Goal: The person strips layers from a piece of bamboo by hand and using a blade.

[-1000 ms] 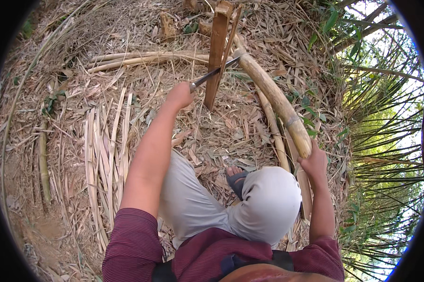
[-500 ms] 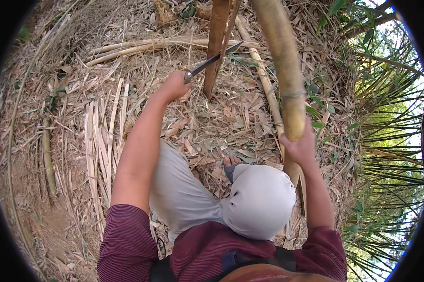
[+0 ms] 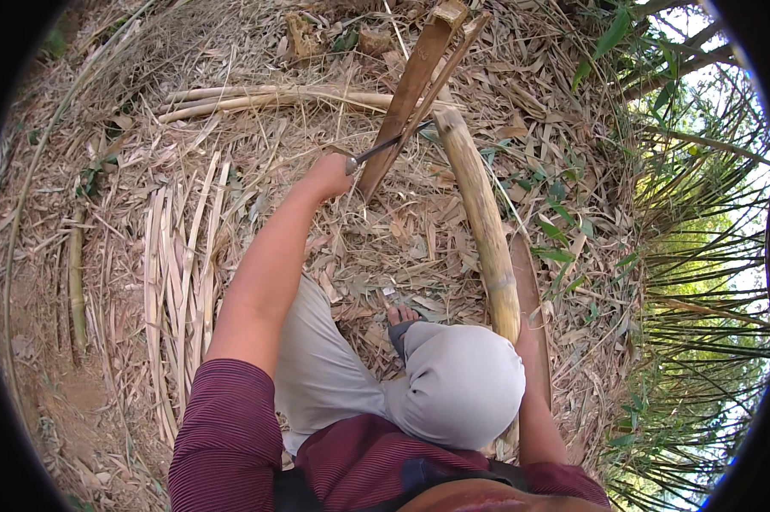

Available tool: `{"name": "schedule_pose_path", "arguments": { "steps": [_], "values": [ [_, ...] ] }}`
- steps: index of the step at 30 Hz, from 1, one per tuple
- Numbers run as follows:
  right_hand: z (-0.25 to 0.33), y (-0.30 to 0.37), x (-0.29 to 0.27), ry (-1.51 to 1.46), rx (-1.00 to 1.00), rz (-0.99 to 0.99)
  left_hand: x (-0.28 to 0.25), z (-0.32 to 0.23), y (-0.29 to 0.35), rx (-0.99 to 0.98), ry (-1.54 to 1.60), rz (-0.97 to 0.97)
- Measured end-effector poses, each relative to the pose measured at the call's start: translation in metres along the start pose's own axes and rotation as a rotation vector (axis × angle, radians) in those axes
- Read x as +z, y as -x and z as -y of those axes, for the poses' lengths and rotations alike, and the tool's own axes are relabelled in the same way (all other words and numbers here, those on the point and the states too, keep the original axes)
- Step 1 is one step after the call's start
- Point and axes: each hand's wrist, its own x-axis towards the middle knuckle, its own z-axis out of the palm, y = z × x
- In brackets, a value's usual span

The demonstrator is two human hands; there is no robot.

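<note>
My left hand (image 3: 326, 177) is closed around the handle of a long knife. Its dark blade (image 3: 380, 150) points away to the right and crosses the split wooden stake (image 3: 406, 111), with its tip by the far end of a bamboo pole. That thick yellowish bamboo pole (image 3: 477, 200) slants from beside the stake back to my right knee. At its near end, my right hand (image 3: 528, 331) is wrapped around it, the fingers mostly hidden by the pole.
Pale split strips (image 3: 180, 282) lie on the leaf-littered ground at left. Thin poles (image 3: 257, 101) lie across the far side, near cut stumps (image 3: 301, 36). A green bamboo length (image 3: 77, 282) lies at far left. Bamboo growth (image 3: 709, 282) stands at right. My bare foot (image 3: 399, 314) rests on the litter.
My right hand has drawn the bamboo pole back toward me, bringing its far end into view beside the knife tip. The wooden stake now leans more to the right.
</note>
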Motion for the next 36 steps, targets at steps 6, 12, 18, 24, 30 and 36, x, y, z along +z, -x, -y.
{"name": "schedule_pose_path", "arguments": {
  "steps": [6,12,18,24,30,36],
  "values": [
    [-0.048,0.134,-0.012,0.026,0.304,0.13,-0.011,-0.001,0.01,-0.163,0.308,0.232],
    [-0.063,0.157,0.0,0.094,0.404,0.306,-0.011,0.006,0.008,-0.165,0.266,0.297],
    [0.005,0.017,-0.009,0.242,0.034,0.39,0.004,0.001,0.017,-0.17,0.327,0.356],
    [0.254,-0.173,-0.047,-0.509,-0.561,-0.161,0.018,-0.015,0.039,-0.117,0.237,0.474],
    [0.36,-0.221,-0.014,-0.807,-0.613,-0.549,-0.005,-0.022,0.057,0.033,-0.17,0.235],
    [0.365,-0.169,0.023,-0.799,-0.923,-0.408,-0.062,-0.077,0.069,0.651,0.849,-0.752]
  ]
}}
